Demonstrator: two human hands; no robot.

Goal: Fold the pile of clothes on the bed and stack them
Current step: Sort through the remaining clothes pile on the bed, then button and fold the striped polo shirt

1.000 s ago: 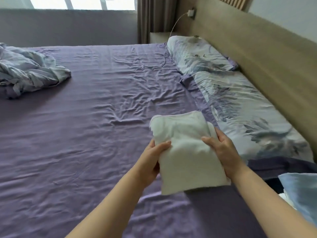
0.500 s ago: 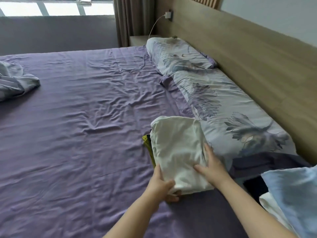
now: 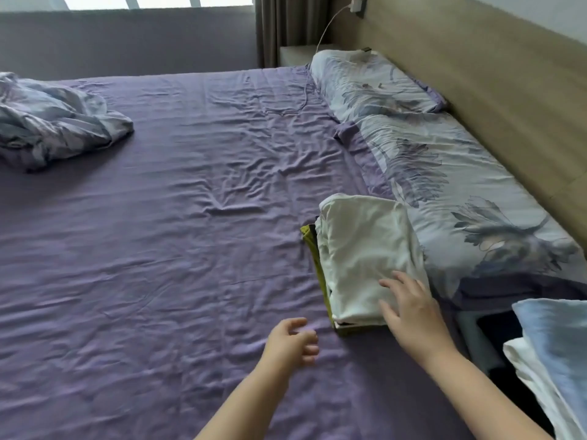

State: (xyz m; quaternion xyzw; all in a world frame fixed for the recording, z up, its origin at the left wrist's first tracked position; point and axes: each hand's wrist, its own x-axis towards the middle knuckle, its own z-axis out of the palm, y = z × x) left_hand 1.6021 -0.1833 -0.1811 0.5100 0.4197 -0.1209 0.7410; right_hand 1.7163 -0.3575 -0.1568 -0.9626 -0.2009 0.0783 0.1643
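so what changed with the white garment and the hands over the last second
The folded white garment went from held in both hands above the sheet to lying on the stack, over an olive-green piece. The left hand has let go and drawn back, open over the purple sheet. The right hand rests flat on the garment's near edge. Pillows and crumpled duvet lie unchanged.

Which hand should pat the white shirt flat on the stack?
Probably the right hand: its fingers already lie on the folded white shirt. The left hand hovers loose over the purple sheet, beside the stack.
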